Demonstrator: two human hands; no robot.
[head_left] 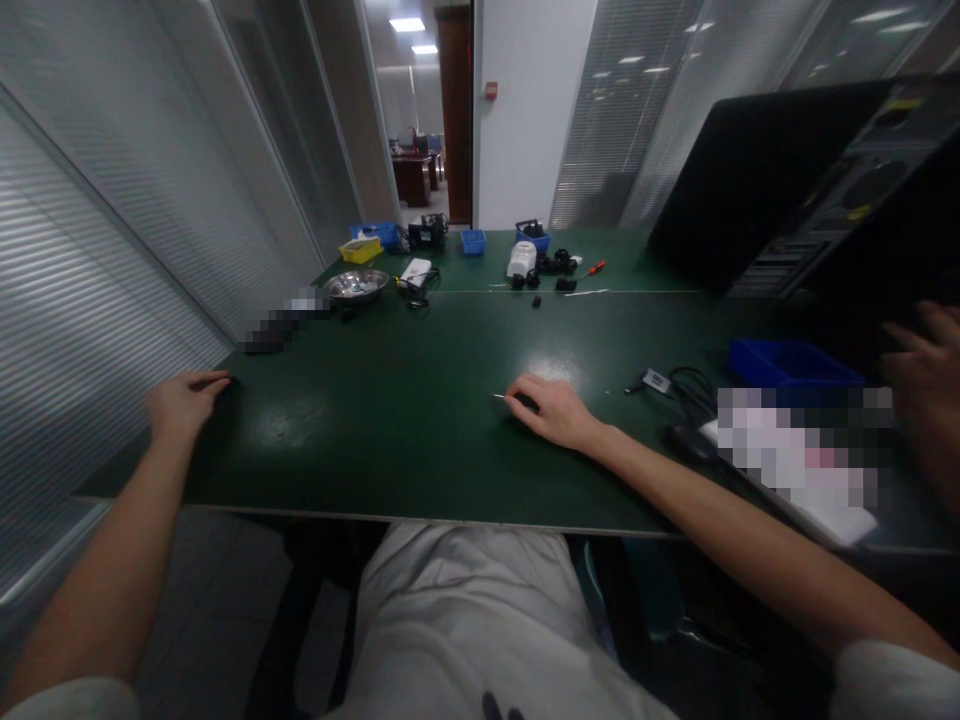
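My right hand point(553, 412) rests low over the middle of the green table point(405, 420). Its fingers are curled around a thin tool with a slim metal tip point(497, 396) pointing left; the palm hides most of it, so its exact kind does not show. At the table's left edge is my left hand point(184, 405), its thumb and fingers pressed together. Something small and dark shows by those fingertips, too small to name. Between the two hands lies bare tabletop.
Beyond sit a metal bowl point(358, 286), a white box with cable point(417, 273), a yellow tray point(361, 249), black parts point(556, 262) and an orange-handled screwdriver point(596, 268). At right are a blue tray point(795, 365), a cable point(694, 385), a computer case point(810, 190) and another person's hand point(926, 390).
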